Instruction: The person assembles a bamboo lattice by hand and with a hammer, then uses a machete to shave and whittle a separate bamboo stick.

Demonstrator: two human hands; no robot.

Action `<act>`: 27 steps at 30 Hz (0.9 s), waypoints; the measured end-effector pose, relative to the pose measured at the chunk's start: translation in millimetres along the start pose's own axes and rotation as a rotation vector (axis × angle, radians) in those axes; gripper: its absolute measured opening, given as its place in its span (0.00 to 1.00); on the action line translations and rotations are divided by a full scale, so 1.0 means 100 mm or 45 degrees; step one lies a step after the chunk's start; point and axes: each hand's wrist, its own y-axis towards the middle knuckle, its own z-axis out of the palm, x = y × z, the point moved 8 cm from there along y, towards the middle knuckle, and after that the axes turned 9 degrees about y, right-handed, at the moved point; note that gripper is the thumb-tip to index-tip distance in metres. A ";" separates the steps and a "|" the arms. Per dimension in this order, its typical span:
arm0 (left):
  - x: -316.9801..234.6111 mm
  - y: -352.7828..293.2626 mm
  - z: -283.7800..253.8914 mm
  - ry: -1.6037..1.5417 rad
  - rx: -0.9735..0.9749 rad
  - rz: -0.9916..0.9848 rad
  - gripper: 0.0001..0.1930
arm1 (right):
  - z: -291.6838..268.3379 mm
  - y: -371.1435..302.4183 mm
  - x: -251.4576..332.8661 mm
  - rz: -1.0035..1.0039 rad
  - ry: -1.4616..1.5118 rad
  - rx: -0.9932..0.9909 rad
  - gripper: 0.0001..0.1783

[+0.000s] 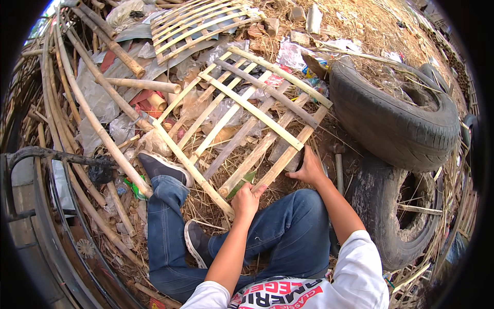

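Observation:
A lattice of split bamboo slats (221,119) lies at a slant before me, its long strips crossed by pale and greyish ones. My left hand (247,202) is closed around the near end of its right-hand slat, thumb on top. Farther up that same slat, my right hand (310,170) grips the edge beside the end of a pale cross strip, with the thumb apart from the fingers. Its fingertips are partly hidden. Under the lattice, next to my right hand, sits a grey block (284,155).
Two worn tyres (391,121) lie on the right. Bamboo poles (98,141) spread along the left, near a dark metal frame (36,221). Another bamboo lattice (198,28) rests at the back on grey sheeting. Plastic scraps (293,54), straw and broken bricks litter the ground.

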 end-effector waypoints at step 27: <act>-0.36 0.16 0.18 -0.041 0.092 0.022 0.36 | -0.09 -0.24 0.17 0.013 -0.104 -0.222 0.45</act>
